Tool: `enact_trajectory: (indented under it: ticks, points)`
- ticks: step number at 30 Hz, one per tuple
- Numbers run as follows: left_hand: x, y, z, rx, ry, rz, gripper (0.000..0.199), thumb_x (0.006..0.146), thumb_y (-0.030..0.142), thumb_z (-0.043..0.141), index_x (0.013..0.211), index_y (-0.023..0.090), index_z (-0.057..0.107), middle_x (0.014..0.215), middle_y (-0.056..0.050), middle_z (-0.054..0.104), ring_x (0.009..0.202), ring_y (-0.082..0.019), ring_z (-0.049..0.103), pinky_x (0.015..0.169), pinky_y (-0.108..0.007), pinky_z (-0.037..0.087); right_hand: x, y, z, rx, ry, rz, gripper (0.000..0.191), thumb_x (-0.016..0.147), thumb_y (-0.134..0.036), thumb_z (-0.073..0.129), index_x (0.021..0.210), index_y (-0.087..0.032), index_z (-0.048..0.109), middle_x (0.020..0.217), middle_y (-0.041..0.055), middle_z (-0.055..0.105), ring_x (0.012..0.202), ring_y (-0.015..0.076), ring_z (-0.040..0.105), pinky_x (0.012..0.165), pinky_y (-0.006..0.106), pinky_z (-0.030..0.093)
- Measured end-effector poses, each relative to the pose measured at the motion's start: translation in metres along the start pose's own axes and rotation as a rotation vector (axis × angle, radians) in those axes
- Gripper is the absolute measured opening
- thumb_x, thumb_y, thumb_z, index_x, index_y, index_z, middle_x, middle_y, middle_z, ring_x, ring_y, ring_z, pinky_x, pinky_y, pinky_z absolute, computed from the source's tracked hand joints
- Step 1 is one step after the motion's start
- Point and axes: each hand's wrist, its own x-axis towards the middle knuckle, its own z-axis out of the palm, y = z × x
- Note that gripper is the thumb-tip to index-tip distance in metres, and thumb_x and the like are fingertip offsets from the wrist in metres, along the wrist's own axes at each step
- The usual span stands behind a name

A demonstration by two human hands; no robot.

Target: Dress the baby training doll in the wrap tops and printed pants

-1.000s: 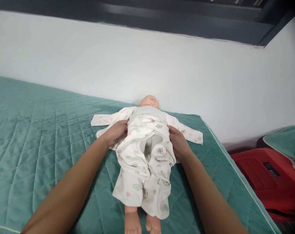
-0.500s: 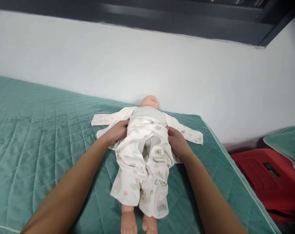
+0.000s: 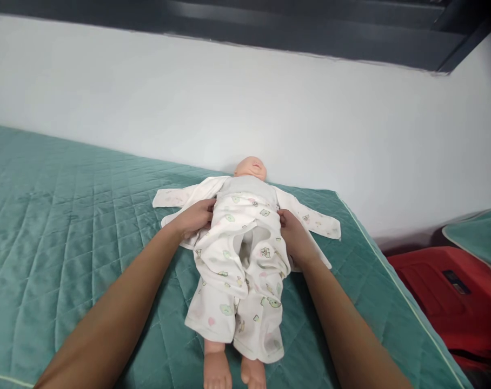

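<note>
A baby doll (image 3: 251, 168) lies on its back, its head towards the wall and its bare feet towards me. It wears white baby trousers (image 3: 219, 281) printed with small animals, with an open crotch. My left hand (image 3: 194, 219) is closed at the left side of the waist, its fingertips partly hidden by the cloth. At the opposite side, my right hand (image 3: 296, 235) pinches the trousers' edge. A white long-sleeved baby top (image 3: 320, 224) is spread out beneath the doll, sleeves to both sides. Plain pale cloth covers the doll's chest.
Under the doll is a green quilted bed cover (image 3: 67, 216), whose piped edge runs down the right. A white wall (image 3: 229, 97) stands behind, below a dark frame (image 3: 270, 32). Beyond the right edge is a red plastic object (image 3: 432, 292) with green fabric (image 3: 476, 235) over it.
Both hands keep their place at the trousers' waist. More of the top's lower right corner shows beside my right wrist. The view has shifted slightly.
</note>
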Motion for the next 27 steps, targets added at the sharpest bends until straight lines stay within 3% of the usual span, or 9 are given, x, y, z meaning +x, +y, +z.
enact_trajectory:
  ticks: [5, 11, 14, 17, 21, 27]
  points:
    - [0.001, -0.008, 0.000, 0.092, 0.022, 0.125, 0.032, 0.071, 0.019, 0.058, 0.100, 0.017, 0.071, 0.095, -0.007, 0.075, 0.089, -0.026, 0.065, 0.088, -0.038, 0.051, -0.005, 0.000, -0.001, -0.041, 0.027, 0.009, 0.030, 0.075, -0.027, 0.063, 0.105, -0.028, 0.060, 0.098, 0.0045, 0.071, 0.092, 0.0278, 0.061, 0.074, 0.035, 0.046]
    - [0.009, -0.017, 0.003, 0.389, 0.228, 0.210, 0.026, 0.079, 0.024, 0.053, 0.094, 0.016, 0.072, 0.099, -0.010, 0.074, 0.102, -0.030, 0.064, 0.095, -0.038, 0.047, -0.007, -0.003, 0.003, 0.034, 0.089, 0.008, 0.026, 0.078, -0.026, 0.060, 0.104, -0.027, 0.060, 0.097, 0.0057, 0.069, 0.091, 0.0265, 0.061, 0.079, 0.037, 0.047]
    - [0.011, -0.017, 0.004, 0.348, 0.386, 0.211, 0.021, 0.080, 0.023, 0.054, 0.094, 0.016, 0.069, 0.098, -0.009, 0.073, 0.097, -0.026, 0.065, 0.092, -0.036, 0.048, -0.009, -0.010, 0.003, 0.133, 0.209, -0.025, 0.017, 0.083, -0.031, 0.059, 0.098, -0.025, 0.060, 0.095, 0.0051, 0.067, 0.090, 0.0230, 0.062, 0.083, 0.037, 0.048]
    - [0.010, -0.010, 0.006, 0.187, 0.542, 0.307, 0.020, 0.083, 0.027, 0.057, 0.098, 0.018, 0.066, 0.106, -0.007, 0.070, 0.099, -0.020, 0.064, 0.092, -0.031, 0.049, -0.008, -0.022, 0.000, 0.262, 0.316, -0.107, 0.017, 0.086, -0.037, 0.059, 0.096, -0.024, 0.060, 0.096, 0.0045, 0.065, 0.091, 0.0201, 0.061, 0.087, 0.036, 0.048]
    - [0.007, -0.001, 0.009, 0.066, 0.376, 0.412, 0.023, 0.086, 0.034, 0.059, 0.101, 0.019, 0.067, 0.116, -0.005, 0.067, 0.106, -0.019, 0.062, 0.097, -0.029, 0.047, -0.001, -0.040, -0.003, 0.303, 0.175, -0.289, 0.020, 0.085, -0.040, 0.062, 0.096, -0.023, 0.063, 0.106, 0.0051, 0.062, 0.101, 0.0197, 0.058, 0.094, 0.034, 0.046]
    - [0.007, 0.006, 0.005, 0.068, 0.146, 0.361, 0.030, 0.084, 0.038, 0.063, 0.107, 0.020, 0.068, 0.116, -0.006, 0.067, 0.107, -0.021, 0.060, 0.096, -0.032, 0.045, 0.013, -0.047, -0.009, 0.361, -0.193, -0.235, 0.026, 0.082, -0.042, 0.067, 0.099, -0.024, 0.057, 0.091, 0.0002, 0.057, 0.084, 0.0161, 0.055, 0.078, 0.028, 0.045]
